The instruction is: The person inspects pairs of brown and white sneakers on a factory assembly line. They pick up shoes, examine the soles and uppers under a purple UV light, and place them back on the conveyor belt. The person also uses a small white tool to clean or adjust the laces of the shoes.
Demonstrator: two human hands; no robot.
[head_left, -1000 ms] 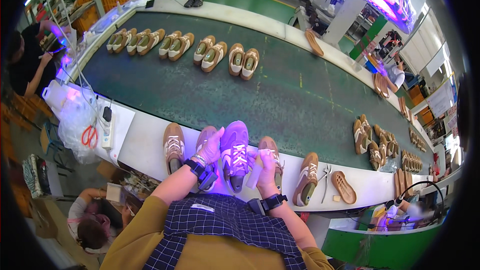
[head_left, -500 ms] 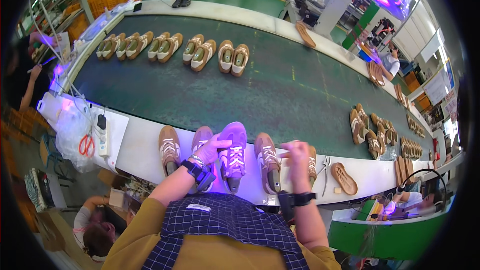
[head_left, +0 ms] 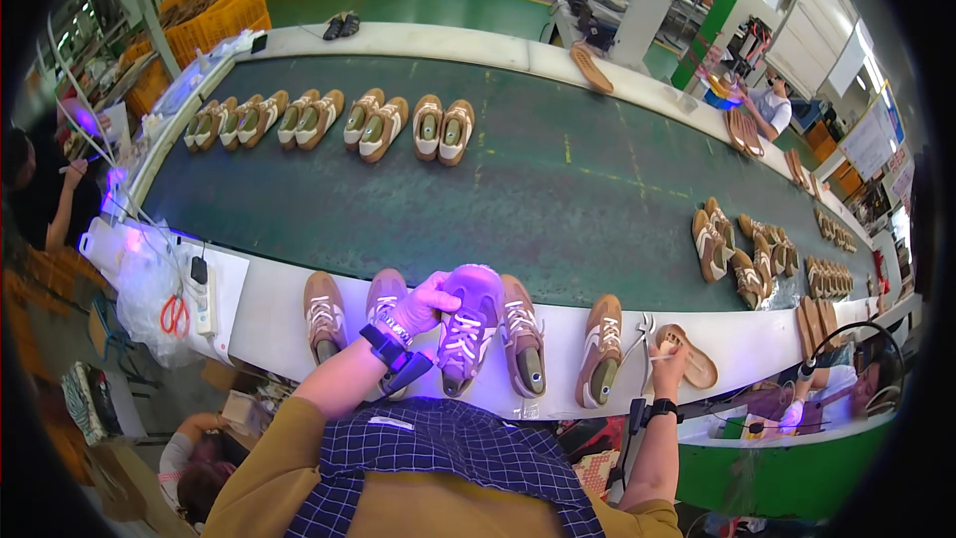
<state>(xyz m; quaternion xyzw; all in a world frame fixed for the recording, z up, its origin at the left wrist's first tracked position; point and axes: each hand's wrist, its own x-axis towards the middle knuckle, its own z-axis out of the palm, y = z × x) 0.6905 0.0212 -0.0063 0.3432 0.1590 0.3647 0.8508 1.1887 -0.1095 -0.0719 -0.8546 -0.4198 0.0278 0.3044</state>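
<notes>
My left hand [head_left: 420, 307] grips the toe of a tan and white lace-up sneaker [head_left: 468, 339], tilted up under violet light. At the bench's right part, my right hand [head_left: 669, 364] is closed beside a loose tan shoe sole [head_left: 704, 371]; what its fingers hold, if anything, is hidden. Grey pincers [head_left: 642, 331] lie just left of that hand. Other laced sneakers stand along the bench: one [head_left: 325, 314] at the far left, one [head_left: 386, 291] partly behind my left arm, one [head_left: 523, 334] right of the held shoe, and another [head_left: 601, 351] near the pincers.
Beyond the bench runs a dark green belt [head_left: 558, 209] carrying pairs of sneakers [head_left: 373, 128] at far left and more [head_left: 762, 249] at right. Red scissors [head_left: 174, 315] and a power strip [head_left: 203, 299] lie at left. Co-workers sit around; a green machine edge [head_left: 787, 473] is at lower right.
My right hand has moved right, from over the shoes to beside the loose sole. The small beige block there is now hidden. The sneaker stays in my left hand; the view has shifted slightly.
</notes>
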